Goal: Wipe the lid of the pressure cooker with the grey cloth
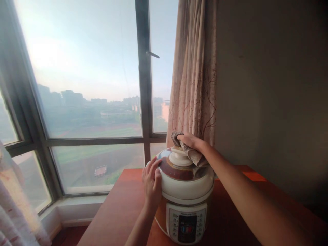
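An electric pressure cooker stands upright in front of me, white and brown, with a control panel on its near side. Its lid has a brown ring and a raised white knob in the middle. My left hand lies against the left side of the lid, fingers stretched out over the rim. With my right hand I grip a grey-brown cloth at the top of the lid. The cloth drapes over the right of the knob and touches the lid; my right fingertips are partly hidden in it.
The cooker rests on a reddish-brown wooden table. Behind it hangs a patterned curtain beside a large window with a dark frame. A plain wall rises at the right. Another curtain hangs at the lower left.
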Tool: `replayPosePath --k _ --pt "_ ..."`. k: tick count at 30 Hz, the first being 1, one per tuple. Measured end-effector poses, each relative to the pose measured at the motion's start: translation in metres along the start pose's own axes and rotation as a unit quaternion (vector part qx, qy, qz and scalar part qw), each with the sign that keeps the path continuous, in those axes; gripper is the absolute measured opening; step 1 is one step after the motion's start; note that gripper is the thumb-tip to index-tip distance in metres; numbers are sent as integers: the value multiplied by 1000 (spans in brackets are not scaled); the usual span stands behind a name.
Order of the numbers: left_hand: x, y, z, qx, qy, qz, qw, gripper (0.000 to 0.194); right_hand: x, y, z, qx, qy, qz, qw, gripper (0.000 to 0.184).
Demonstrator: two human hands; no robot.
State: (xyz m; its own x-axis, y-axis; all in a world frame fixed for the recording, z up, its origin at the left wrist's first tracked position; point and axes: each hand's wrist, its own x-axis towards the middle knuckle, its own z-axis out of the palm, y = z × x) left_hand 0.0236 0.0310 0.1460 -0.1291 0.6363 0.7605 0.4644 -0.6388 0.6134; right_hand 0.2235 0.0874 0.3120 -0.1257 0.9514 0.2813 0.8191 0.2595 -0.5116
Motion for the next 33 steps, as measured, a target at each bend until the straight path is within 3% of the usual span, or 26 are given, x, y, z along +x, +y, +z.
replayPosePath --k 3,7,10,14,19,23,26,28,33 --pt "0 0 0 7 -3 -1 1000 44 12 -27 5 -79 -65 -40 994 28" --pt "1 -2 0 9 3 10 1000 44 -12 -55 21 -154 -107 -119 975 29" --pt "1 -3 -1 17 1 13 1000 43 -44 -57 33 -198 -81 -206 955 29" --pt "2 -1 -2 22 -10 20 1000 42 -76 -36 37 -208 12 -323 923 41" --pt "1 1 -3 28 -2 17 999 42 -96 -8 25 -166 70 -260 949 61" --pt "1 0 -2 26 -2 17 1000 43 -103 26 14 -107 103 -178 973 65" --pt "1 -1 -1 22 1 14 1000 44 -99 63 8 -32 91 -88 991 59" --pt "0 -2 -1 19 0 10 1000 44 -91 83 5 39 66 -70 995 53" --pt "0 -2 0 6 0 9 1000 45 -59 92 4 170 37 -34 984 31"
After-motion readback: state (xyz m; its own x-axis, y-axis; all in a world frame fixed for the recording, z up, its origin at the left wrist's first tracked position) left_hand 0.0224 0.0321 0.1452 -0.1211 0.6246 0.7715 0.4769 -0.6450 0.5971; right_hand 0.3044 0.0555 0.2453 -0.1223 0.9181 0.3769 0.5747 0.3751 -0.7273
